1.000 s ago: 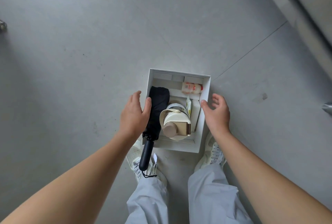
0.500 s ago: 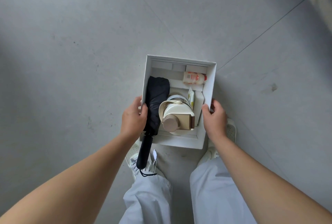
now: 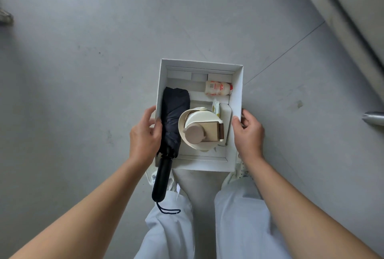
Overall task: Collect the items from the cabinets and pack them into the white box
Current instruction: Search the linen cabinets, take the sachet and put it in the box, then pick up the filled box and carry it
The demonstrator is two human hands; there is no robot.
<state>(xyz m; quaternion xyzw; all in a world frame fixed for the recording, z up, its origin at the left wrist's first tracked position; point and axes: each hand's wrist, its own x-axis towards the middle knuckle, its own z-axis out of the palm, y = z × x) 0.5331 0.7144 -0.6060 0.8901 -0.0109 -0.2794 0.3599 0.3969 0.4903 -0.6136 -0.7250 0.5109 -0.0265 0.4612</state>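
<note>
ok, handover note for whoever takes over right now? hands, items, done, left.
Left hand grips the left wall of the white box; right hand grips the right wall.
In the box: black umbrella, handle overhanging the near edge; cream flask; small drink bottle; packet.
Done: four items packed.
Left: cannot tell whether more items remain to collect.

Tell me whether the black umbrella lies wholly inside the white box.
No: the umbrella handle overhangs the near wall of the white box.
</note>
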